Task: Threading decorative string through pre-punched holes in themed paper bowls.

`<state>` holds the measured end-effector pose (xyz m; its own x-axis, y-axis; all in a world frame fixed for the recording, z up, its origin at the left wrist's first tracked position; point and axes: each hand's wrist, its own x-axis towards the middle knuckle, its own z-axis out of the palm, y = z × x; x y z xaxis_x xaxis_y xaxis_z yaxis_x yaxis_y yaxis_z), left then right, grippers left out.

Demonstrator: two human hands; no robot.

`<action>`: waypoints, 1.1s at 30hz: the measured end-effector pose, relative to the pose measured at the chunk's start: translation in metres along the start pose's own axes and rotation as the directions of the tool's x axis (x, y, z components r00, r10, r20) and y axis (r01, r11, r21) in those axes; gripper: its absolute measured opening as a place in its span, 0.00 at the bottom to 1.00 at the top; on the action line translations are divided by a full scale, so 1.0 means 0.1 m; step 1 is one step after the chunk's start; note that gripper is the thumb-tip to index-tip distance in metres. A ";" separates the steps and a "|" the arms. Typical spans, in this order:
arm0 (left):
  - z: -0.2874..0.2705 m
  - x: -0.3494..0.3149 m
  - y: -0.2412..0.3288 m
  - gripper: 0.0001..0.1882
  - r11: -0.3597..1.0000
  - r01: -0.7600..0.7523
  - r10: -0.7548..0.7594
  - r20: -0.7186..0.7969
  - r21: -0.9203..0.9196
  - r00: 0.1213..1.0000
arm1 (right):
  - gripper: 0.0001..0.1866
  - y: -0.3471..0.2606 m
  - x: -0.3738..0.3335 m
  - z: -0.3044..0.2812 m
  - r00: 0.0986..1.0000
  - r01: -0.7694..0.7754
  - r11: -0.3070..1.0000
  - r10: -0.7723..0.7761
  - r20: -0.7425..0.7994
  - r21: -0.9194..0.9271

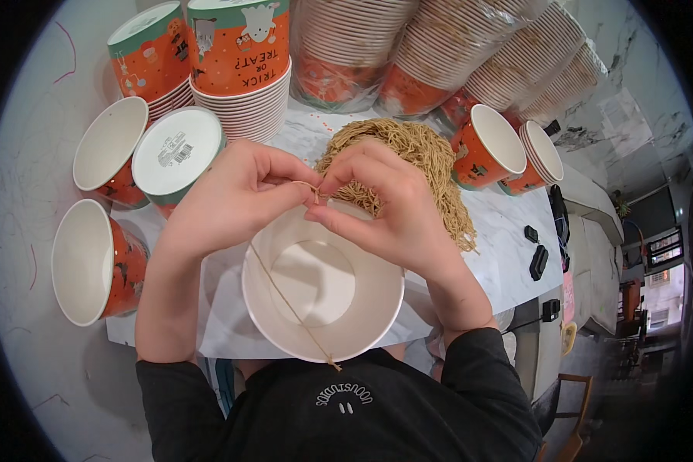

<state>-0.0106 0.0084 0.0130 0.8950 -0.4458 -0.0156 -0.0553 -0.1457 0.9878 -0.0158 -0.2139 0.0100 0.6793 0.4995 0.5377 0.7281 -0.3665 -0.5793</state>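
Observation:
A white paper bucket (381,289) stands at the table's near edge, mouth up, close to my body. A thin tan cord (282,296) runs across its mouth, with a small knot at the near rim. Over the far rim, my left hand (239,192) pinches the cord's other end between thumb and fingers. Opposite it, my right hand (385,196) pinches the same end, where the cord forms a small loop. Fingertips partly hide how the cord passes at the rim. Just beyond my right hand lies a heap of tan cords (400,146).
Orange Halloween-patterned buckets (242,54) stand stacked upside down at the back left. Loose buckets (92,262) sit at the left. Plastic-wrapped stacks (439,46) line the back. More buckets (489,146) stand at right, near small black objects (539,262) on the marble-look table (500,254).

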 end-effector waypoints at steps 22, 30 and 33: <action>-0.11 0.14 -0.02 0.09 0.982 0.108 -0.087 0.138 -0.155 0.987 | 0.07 -0.02 0.01 -0.02 0.995 0.047 0.999 -0.046 0.087 -0.005; -0.14 0.14 -0.01 0.08 0.961 0.188 -0.156 0.163 -0.201 0.974 | 0.06 -0.01 0.01 -0.01 0.997 0.032 0.999 -0.033 0.073 0.020; -0.11 0.13 0.00 0.05 0.954 0.182 -0.144 0.169 -0.239 0.975 | 0.06 -0.01 0.00 -0.01 0.998 0.015 1.000 -0.016 0.061 0.019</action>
<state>0.0059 0.0119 0.0142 0.8057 -0.5630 -0.1839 0.2163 -0.0094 0.9763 -0.0164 -0.2139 0.0116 0.6603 0.5523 0.5088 0.7365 -0.3437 -0.5827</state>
